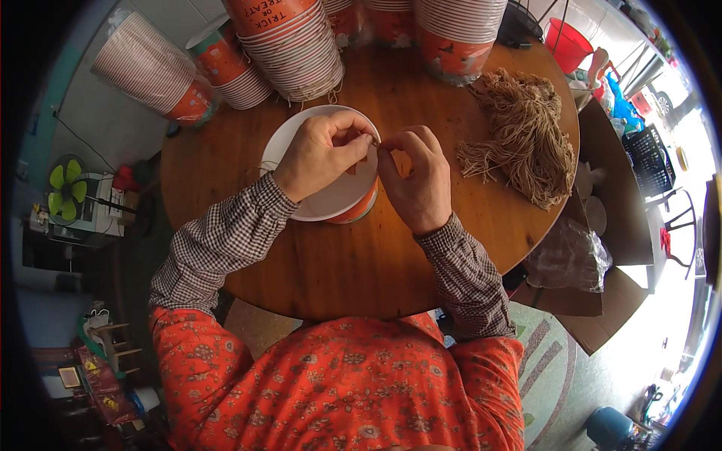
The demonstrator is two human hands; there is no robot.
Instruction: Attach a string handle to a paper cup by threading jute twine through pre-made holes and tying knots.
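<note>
Several stacks [143,68] of nested buckets stand upper left, presumably nested to save room. Next, on my feed, one bucket [320,206] sits upright on the table [331,278], likely for easy reach; its white inside is partly hidden. The left hand [323,150] pinches what looks like cord [376,141]; the right hand [417,179] pinches beside it. Rightward, I log a loose bundle [526,135]; the carton [618,180] holds clear wrap [570,259].
</note>
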